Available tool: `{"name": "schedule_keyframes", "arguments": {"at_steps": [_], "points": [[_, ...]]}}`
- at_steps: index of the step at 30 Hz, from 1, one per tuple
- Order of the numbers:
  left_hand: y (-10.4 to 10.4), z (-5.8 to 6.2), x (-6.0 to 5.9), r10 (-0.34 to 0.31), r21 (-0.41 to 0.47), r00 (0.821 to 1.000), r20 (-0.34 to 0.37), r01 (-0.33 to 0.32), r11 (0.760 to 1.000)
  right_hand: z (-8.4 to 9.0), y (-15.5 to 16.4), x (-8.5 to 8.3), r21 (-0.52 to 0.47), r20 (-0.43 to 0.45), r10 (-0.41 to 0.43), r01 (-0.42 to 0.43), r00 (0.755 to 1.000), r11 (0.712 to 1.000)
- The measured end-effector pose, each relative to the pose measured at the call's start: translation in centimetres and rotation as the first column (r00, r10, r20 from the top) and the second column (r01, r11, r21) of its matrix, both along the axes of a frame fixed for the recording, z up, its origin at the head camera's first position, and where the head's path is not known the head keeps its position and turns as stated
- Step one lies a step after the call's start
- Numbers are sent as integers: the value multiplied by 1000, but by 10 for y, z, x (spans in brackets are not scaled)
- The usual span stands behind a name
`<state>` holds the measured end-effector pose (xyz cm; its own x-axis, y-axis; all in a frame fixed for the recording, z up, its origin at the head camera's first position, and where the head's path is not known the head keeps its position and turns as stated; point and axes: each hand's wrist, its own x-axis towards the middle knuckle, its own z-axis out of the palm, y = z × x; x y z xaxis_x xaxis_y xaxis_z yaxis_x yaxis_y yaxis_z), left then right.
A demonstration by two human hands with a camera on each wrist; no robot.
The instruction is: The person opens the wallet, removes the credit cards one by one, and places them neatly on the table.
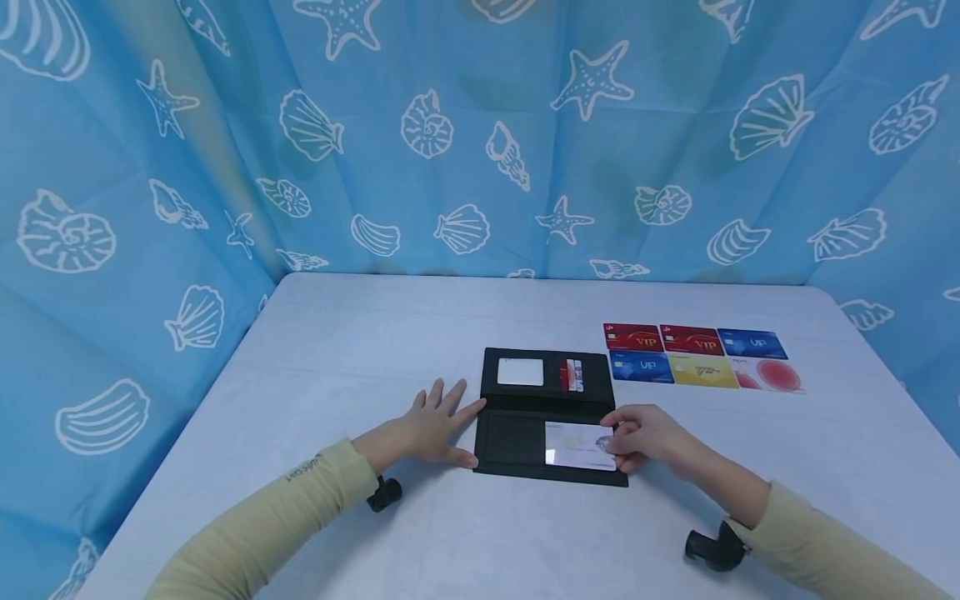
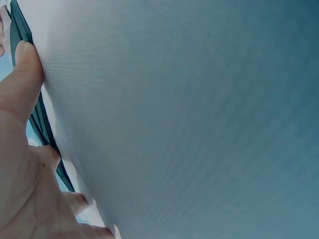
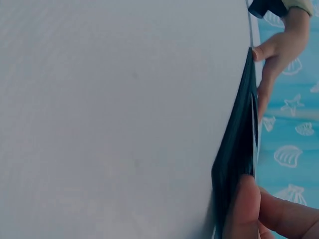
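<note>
A black wallet (image 1: 513, 440) lies unfolded on the white table, its two halves one above the other. On its lower right part is a pale card (image 1: 573, 444), whose right end my right hand (image 1: 643, 437) pinches between thumb and fingers. My left hand (image 1: 435, 425) is spread flat at the wallet's left side, with thumb and index fingertip at its edge. In the left wrist view the thumb (image 2: 25, 69) touches the dark wallet edge. The upper half holds a white card (image 1: 521, 372) behind a window and several narrow card edges (image 1: 572, 375) in slots.
Beyond the wallet to the right, cards lie in two rows: red VIP cards (image 1: 632, 337), blue cards (image 1: 641, 367), a yellow card (image 1: 703, 372) and a white card with a pink circle (image 1: 772, 375). A blue shell-patterned curtain (image 1: 465, 150) hangs behind the table (image 1: 360, 333).
</note>
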<state>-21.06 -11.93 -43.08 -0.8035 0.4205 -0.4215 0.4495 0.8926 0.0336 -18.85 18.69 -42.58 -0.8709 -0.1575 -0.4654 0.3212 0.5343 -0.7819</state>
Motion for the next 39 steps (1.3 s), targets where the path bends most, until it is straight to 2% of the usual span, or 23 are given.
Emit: {"name": "schedule_keyframes", "arguments": {"at_steps": [9, 20, 39], "points": [[0, 1, 1, 5, -3, 1000, 5, -5, 1000, 3, 17, 0, -25, 22, 29, -29, 999, 999], [1, 1, 1, 5, -9, 1000, 1, -5, 1000, 4, 45, -5, -57, -13, -9, 8, 1000, 998], [2, 3, 3, 9, -3, 1000, 2, -9, 1000, 2, 79, -22, -14, -38, -98, 97, 994, 995]]}}
